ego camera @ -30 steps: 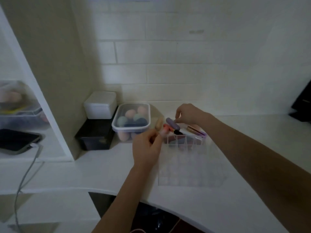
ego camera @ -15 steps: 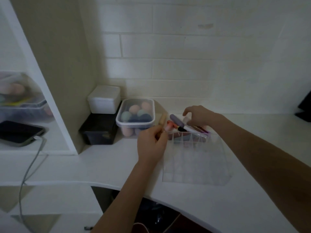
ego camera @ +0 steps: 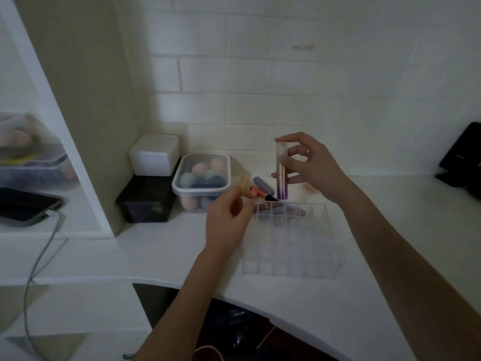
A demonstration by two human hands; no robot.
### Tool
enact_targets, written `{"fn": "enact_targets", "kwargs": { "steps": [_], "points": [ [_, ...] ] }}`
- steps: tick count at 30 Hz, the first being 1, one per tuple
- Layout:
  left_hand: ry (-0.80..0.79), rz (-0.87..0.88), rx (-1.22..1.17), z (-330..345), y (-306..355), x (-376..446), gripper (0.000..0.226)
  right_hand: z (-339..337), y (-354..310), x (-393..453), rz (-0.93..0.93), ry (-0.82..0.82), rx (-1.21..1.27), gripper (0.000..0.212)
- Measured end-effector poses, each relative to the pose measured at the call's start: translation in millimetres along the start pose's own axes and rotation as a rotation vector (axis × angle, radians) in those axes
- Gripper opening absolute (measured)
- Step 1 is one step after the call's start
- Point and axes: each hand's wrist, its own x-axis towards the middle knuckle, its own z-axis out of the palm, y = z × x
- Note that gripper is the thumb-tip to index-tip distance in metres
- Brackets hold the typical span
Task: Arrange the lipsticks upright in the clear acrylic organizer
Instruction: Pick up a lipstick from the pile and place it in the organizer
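Since the earlier frame the right hand [ego camera: 309, 165] has lifted a purple-tipped lipstick [ego camera: 282, 173] clear of the pile, its fingers [ego camera: 289, 160] clamped on the tube, held vertical above the clear acrylic organizer [ego camera: 291, 238], probably to drop straight into a back cell; the left hand [ego camera: 226, 225] pinches a coral lipstick [ego camera: 256, 192] just beside the organizer's far-left corner; other lipsticks lie flat behind it on the tabletop [ego camera: 161, 251]; a sponge container [ego camera: 201, 178] sits left.

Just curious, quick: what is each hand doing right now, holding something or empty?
Left hand: fingers curled at the clear organizer's left corner; whether it grips anything cannot be told.
Right hand: closed on a purple lipstick tube, held upright.
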Motion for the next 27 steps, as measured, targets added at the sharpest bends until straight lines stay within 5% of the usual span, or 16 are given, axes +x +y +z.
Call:
{"fn": "enact_targets", "kwargs": {
  "steps": [11, 18, 22, 27],
  "points": [
    [0.071, -0.105, -0.181, 1, 9, 0, 0.016, 40, 5, 0, -0.057, 0.08, 0.228, 0.037],
    [0.237, 0.087, 0.001, -4, 14, 5, 0.038, 28, 15, 6, -0.084, -0.304, -0.308, 0.052],
    [0.247, 0.11, -0.067, -4, 17, 5, 0.037, 36, 11, 7, -0.121, -0.358, -0.356, 0.067],
    [0.275, 0.096, -0.067, -4, 19, 5, 0.03, 42, -2, 1, -0.198, -0.397, -0.485, 0.058]
  ]
}}
